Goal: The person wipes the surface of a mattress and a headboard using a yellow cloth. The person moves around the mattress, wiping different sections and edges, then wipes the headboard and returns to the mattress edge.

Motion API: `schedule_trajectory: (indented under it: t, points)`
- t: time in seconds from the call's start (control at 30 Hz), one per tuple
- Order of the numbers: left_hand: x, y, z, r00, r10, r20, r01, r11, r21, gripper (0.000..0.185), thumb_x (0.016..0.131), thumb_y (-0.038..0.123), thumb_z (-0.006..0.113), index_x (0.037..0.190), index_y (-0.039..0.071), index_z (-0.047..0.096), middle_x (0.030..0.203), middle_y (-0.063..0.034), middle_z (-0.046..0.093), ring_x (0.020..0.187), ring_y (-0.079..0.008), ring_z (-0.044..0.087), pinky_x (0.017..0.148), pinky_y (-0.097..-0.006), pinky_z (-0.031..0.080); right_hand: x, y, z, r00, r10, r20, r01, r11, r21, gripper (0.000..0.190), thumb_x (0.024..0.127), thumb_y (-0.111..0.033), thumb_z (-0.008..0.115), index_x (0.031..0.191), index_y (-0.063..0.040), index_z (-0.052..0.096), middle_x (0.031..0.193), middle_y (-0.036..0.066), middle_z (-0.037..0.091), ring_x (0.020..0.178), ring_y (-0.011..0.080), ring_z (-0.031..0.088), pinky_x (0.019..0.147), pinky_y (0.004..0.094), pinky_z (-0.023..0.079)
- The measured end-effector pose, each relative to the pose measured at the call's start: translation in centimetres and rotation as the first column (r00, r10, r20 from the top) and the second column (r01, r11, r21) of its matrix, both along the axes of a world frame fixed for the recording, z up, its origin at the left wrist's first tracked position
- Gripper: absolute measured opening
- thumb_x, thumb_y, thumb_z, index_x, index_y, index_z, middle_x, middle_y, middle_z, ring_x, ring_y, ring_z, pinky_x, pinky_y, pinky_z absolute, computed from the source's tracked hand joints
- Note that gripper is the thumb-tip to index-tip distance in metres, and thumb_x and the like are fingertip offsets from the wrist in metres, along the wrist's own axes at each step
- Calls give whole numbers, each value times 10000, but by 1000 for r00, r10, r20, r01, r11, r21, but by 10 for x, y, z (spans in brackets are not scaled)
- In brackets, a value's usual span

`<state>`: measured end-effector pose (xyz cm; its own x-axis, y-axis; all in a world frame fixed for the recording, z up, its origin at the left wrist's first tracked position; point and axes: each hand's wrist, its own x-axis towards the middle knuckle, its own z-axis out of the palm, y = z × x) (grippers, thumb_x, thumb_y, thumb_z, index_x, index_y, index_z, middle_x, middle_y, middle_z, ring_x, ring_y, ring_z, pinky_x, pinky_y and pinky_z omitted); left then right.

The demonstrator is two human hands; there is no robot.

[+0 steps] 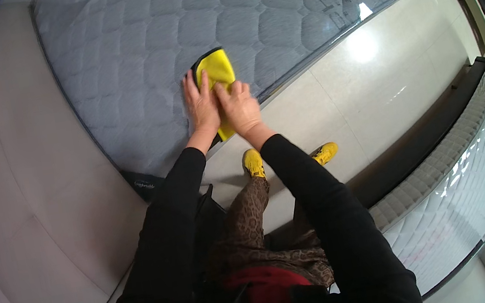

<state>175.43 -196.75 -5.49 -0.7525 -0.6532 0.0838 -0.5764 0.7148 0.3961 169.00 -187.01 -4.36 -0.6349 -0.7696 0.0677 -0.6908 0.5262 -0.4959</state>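
A yellow cloth [216,67] with a dark edging lies folded over the near edge of a grey quilted mattress [139,72]. On its left side rests my left hand [203,105], fingers spread along the dark edging. My right hand [240,106] is slightly blurred, its bent fingers pressing or pinching the middle of the cloth. Both hands are close together, thumbs nearly touching. The lower end of the cloth shows beneath and between the wrists. Clear plastic film shines over the right part of the mattress, which bears dark lettering.
A pale tiled floor [354,76] runs beside the mattress, with my yellow shoes [254,163] on it. A second mattress [451,209], wrapped in clear plastic, lies at the right on a dark bed base [412,139]. A large pale panelled surface [24,186] borders the left.
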Motion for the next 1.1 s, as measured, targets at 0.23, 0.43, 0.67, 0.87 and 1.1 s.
schedule_trajectory:
  t: [0.23, 0.43, 0.67, 0.87, 1.1]
  points:
    - [-139, 69, 18, 904, -426, -33, 425, 905, -20, 504, 914, 154, 470, 1400, 60, 376, 1498, -185, 249, 1380, -406, 222, 1142, -492, 179, -105, 85, 4, 896, -440, 60, 444, 892, -87, 382, 826, -103, 580, 1200, -179, 569, 891, 143, 508, 856, 336, 523, 718, 426, 473]
    - [-158, 144, 31, 727, -679, -102, 686, 724, 72, 487, 866, 128, 543, 1346, 87, 475, 1515, -115, 236, 1414, -324, 182, 1130, -540, 160, -87, 168, -47, 260, -44, 965, 909, 347, -229, 486, 930, 2, 453, 1405, -29, 354, 1368, 142, 462, 1222, 245, 486, 1017, 355, 409]
    - [-164, 70, 54, 722, -692, 2, 687, 716, -128, 624, 809, 197, 627, 1399, 179, 422, 1521, -102, 248, 1408, -332, 207, 1114, -570, 148, -75, 120, -111, 142, 232, 962, 966, 180, -186, 576, 948, -37, 459, 1478, -80, 237, 1465, 140, 350, 1291, 249, 421, 1064, 354, 365]
    - [-157, 138, 46, 520, -849, 95, 854, 520, -22, 581, 810, 166, 613, 1367, 115, 456, 1481, -108, 332, 1402, -318, 240, 1131, -524, 144, -58, 79, -142, 708, -340, 618, 639, 681, -358, 502, 931, -154, 516, 1381, -10, 347, 1241, 175, 497, 1124, 337, 483, 995, 379, 378]
    - [-132, 153, -41, 713, -658, -241, 572, 745, -342, 287, 802, 62, 612, 1084, 54, 665, 1262, -138, 559, 1227, -346, 482, 1044, -478, 363, -51, 85, -163, 774, -341, 533, 604, 651, -460, 503, 913, -171, 537, 1361, -15, 368, 1224, 178, 506, 1122, 341, 487, 978, 383, 387]
